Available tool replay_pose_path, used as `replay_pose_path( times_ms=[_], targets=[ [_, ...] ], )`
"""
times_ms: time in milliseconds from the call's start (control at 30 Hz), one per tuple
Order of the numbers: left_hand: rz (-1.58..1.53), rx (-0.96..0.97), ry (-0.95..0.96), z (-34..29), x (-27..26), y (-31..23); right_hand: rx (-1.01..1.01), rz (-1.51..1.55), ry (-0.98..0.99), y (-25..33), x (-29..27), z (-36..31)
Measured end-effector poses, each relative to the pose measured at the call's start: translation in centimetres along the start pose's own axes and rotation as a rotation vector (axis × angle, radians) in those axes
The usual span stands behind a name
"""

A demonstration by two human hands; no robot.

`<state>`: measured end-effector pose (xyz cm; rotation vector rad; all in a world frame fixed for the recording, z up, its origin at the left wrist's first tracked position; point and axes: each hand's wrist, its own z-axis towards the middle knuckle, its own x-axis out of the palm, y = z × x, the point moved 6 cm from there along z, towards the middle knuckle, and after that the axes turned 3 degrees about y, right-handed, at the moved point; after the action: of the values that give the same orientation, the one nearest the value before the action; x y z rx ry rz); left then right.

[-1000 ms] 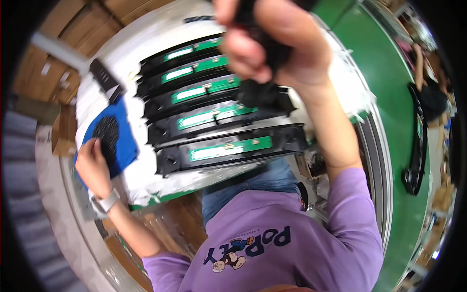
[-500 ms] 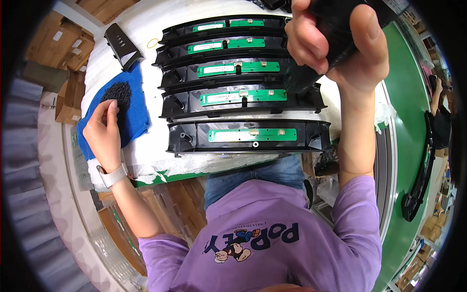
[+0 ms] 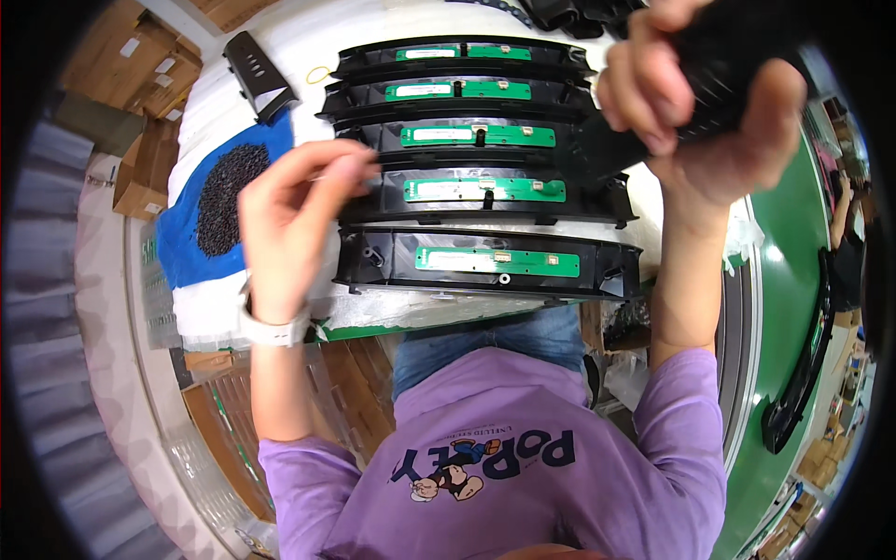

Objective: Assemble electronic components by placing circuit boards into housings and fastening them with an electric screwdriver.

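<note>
My right hand (image 3: 695, 121) is wrapped round a black electric screwdriver (image 3: 723, 79), its dark nose slanting down over the right ends of the panels. My left hand (image 3: 303, 219), slightly blurred, has its fingertips pinched at the left ends of the middle panels; whatever they hold is too small to name. Several long black plastic panels lie in a row, each with a green circuit board; the nearest panel (image 3: 383, 271) carries its circuit board (image 3: 495, 261) beside a pale post. Left of them, small black screws (image 3: 229, 201) are heaped on a blue cloth (image 3: 177, 247).
A separate black plastic part (image 3: 257, 75) lies at the table's far left, near a yellow rubber band (image 3: 319, 75). Cardboard boxes (image 3: 107, 65) stand beyond the left edge. To the right, a long black part (image 3: 803, 373) rests on a green surface (image 3: 770, 308); another person is beyond.
My left hand has moved right from the screw heap to the left ends of the panels. My right hand and the screwdriver have shifted slightly right and down.
</note>
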<state>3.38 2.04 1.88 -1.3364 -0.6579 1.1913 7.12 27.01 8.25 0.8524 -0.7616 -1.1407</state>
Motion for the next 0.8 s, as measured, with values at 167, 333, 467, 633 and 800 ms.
replay_pose_path(
  times_ms=[167, 333, 467, 633, 800],
  targets=[
    [-0.147, 0.104, 0.232, 2.0, 6.8, -1.7, -0.238, 0.439, 0.251, 2.4, 0.0, -0.4],
    [-0.268, 0.03, 0.333, 2.6, 8.6, -1.5, -0.279, 0.459, 0.186, 3.5, 0.0, -1.2],
    [-0.333, -0.116, 0.446, 2.4, 9.1, -1.3, -0.322, 0.491, 0.074, 3.7, -0.8, -1.7],
    [-0.415, -0.119, 0.434, 2.2, 9.3, -1.1, -0.389, 0.673, 0.007, 2.6, 0.3, -1.9],
    [-0.506, -0.118, 0.415, 2.2, 9.0, -1.0, -0.448, 0.835, -0.062, 2.8, -0.6, -2.0]
  ],
)
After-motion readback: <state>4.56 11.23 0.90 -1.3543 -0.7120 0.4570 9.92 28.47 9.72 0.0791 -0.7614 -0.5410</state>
